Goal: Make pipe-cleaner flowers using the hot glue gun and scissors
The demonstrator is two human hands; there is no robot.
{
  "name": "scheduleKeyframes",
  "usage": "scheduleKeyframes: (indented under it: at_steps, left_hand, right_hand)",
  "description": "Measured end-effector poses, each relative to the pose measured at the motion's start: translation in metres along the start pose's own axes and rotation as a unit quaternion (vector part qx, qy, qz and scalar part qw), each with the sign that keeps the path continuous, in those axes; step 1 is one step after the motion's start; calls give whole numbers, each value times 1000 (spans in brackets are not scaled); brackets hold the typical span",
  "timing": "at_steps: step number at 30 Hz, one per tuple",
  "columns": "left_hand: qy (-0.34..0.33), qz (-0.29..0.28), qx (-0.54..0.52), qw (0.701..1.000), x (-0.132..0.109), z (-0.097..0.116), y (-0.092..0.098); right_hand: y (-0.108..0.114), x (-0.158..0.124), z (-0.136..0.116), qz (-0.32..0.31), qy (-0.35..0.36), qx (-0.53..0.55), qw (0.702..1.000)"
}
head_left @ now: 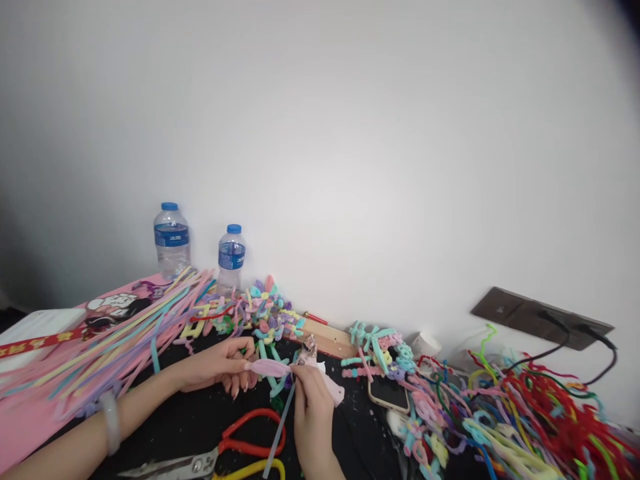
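Note:
A folded pink pipe-cleaner piece point(270, 368) is stretched between both hands, low in the middle of the head view. My left hand point(220, 365) pinches its left end between thumb and forefinger, with the other fingers curled below. Closed on its right end is my right hand point(314, 407), its back hiding part of the grip. From beside the right fingertips a thin grey-blue strip point(279, 430) slants down; whether the hand holds it too, I cannot tell. Below lie scissors point(200, 463) with one red and one yellow handle. Green pipe-cleaner pieces point(273, 383) rest behind the pink one.
Long pastel pipe cleaners point(150, 327) spread at left. Two water bottles point(171, 240) stand by the wall. Finished pipe-cleaner flowers point(267, 310) sit behind the hands. Right are a phone point(390, 395), a tangled coloured heap point(560, 413) and a wall socket point(530, 317) with cables.

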State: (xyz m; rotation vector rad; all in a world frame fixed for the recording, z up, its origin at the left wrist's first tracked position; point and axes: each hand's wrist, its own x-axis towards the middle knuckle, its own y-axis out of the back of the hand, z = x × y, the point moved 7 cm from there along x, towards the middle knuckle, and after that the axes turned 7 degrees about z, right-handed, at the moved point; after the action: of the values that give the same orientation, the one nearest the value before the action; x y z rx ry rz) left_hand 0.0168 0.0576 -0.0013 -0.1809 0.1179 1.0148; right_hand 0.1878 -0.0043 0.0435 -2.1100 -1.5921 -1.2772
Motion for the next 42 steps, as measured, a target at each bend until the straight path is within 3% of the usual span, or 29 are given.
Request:
scheduleKeyframes:
  at_steps: [7, 20, 27, 37, 42]
  left_hand:
    - [16, 10, 26, 999, -2, -7, 5]
    - [42, 32, 47, 997, -3, -8, 8]
    - [38, 29, 40, 998, 2, -9, 6]
    - [23, 30, 17, 999, 8, -3, 5]
    - [39, 0, -3, 999, 11, 1, 2]
  right_hand:
    - [-3, 1, 10, 6, -38, 8, 999]
    - [4, 0, 10, 7, -37, -1, 999]
    - [0, -4, 8, -43, -44, -5, 998]
    - [-10, -6, 5, -75, 3, -6, 997]
    - [-12, -5, 2, -93, 10, -11, 996]
